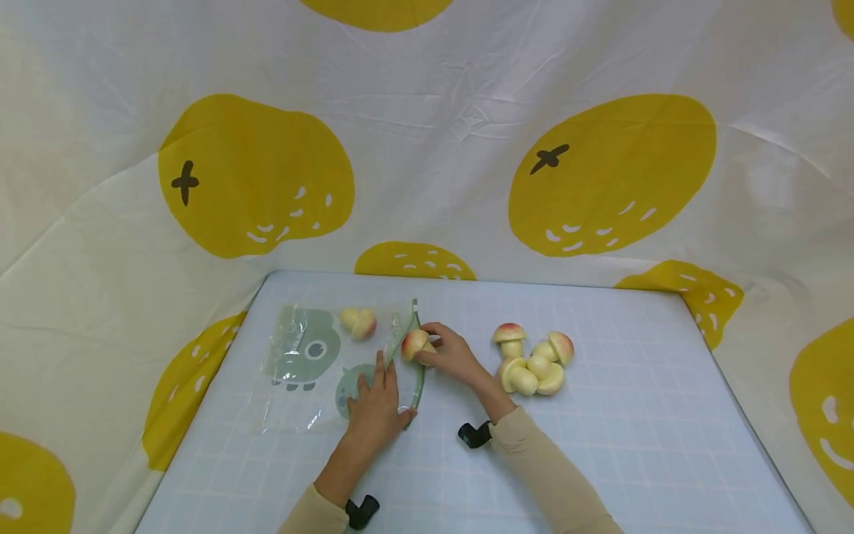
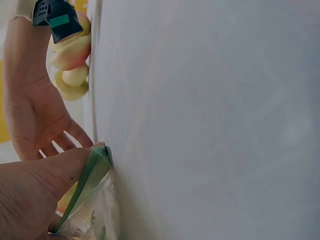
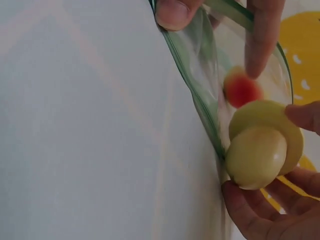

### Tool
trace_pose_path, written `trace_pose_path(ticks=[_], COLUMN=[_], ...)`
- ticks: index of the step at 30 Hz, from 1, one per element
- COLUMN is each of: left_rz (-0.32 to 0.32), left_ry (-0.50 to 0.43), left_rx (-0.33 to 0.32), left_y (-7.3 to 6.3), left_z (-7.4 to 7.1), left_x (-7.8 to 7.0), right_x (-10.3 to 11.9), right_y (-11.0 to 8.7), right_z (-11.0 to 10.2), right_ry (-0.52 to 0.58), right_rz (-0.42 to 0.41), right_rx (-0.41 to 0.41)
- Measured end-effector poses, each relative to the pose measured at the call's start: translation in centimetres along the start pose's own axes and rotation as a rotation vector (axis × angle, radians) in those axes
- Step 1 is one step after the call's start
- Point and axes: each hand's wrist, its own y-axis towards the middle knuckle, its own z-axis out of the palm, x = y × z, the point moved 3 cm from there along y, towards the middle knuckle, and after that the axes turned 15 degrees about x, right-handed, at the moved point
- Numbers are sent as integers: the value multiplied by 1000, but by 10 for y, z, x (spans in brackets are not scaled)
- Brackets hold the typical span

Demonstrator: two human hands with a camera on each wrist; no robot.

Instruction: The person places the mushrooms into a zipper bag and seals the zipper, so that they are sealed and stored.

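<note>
Just left of the middle of the head view, we see the right hand (image 1: 454,354) pinching a toy mushroom (image 1: 415,344) by fingertips and thumb, right at the mouth of a clear zip bag (image 1: 300,363) with a green seal strip. In the right wrist view the toy mushroom (image 3: 262,145) fills the lower right, its pale stem end towards us and its cap touching the bag's green rim (image 3: 200,107).

The left hand (image 1: 375,406) lies below the bag's mouth in the head view. Its thumb and a finger pinch the green seal strip, holding the opening apart, as the upper part of the right wrist view shows. In the left wrist view the thumb (image 2: 45,172) presses that strip at the lower left.

We judge the mushroom light, smooth and probably slightly squashy, like foam or soft plastic; a gentle pinch across the cap is enough. The bag looks thin, limp and slippery, so the stiffer seal strip is the best place to hold it.

One more mushroom (image 1: 360,322) already lies inside the bag, towards its upper edge. A pile of mushrooms (image 1: 534,363) sits on the pale gridded mat (image 1: 600,460), just right of the right hand. A fruit-printed cloth (image 1: 427,148) hangs behind.
</note>
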Motion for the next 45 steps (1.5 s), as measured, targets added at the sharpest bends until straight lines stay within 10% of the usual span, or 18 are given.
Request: trace_pose_path(ticks=[22,37,45], left_rz=[-11,-1,2], left_ry=[13,-1,-6], left_rx=[-10,-3,-4], left_y=[0,2,-1], left_z=[0,2,0], left_x=[3,3,2], right_x=[4,-2,-1], right_y=[18,28,35], right_z=[25,50,63], right_ry=[-147,684,808], right_rz=[-15,-36,-1], right_rx=[-190,-89,35])
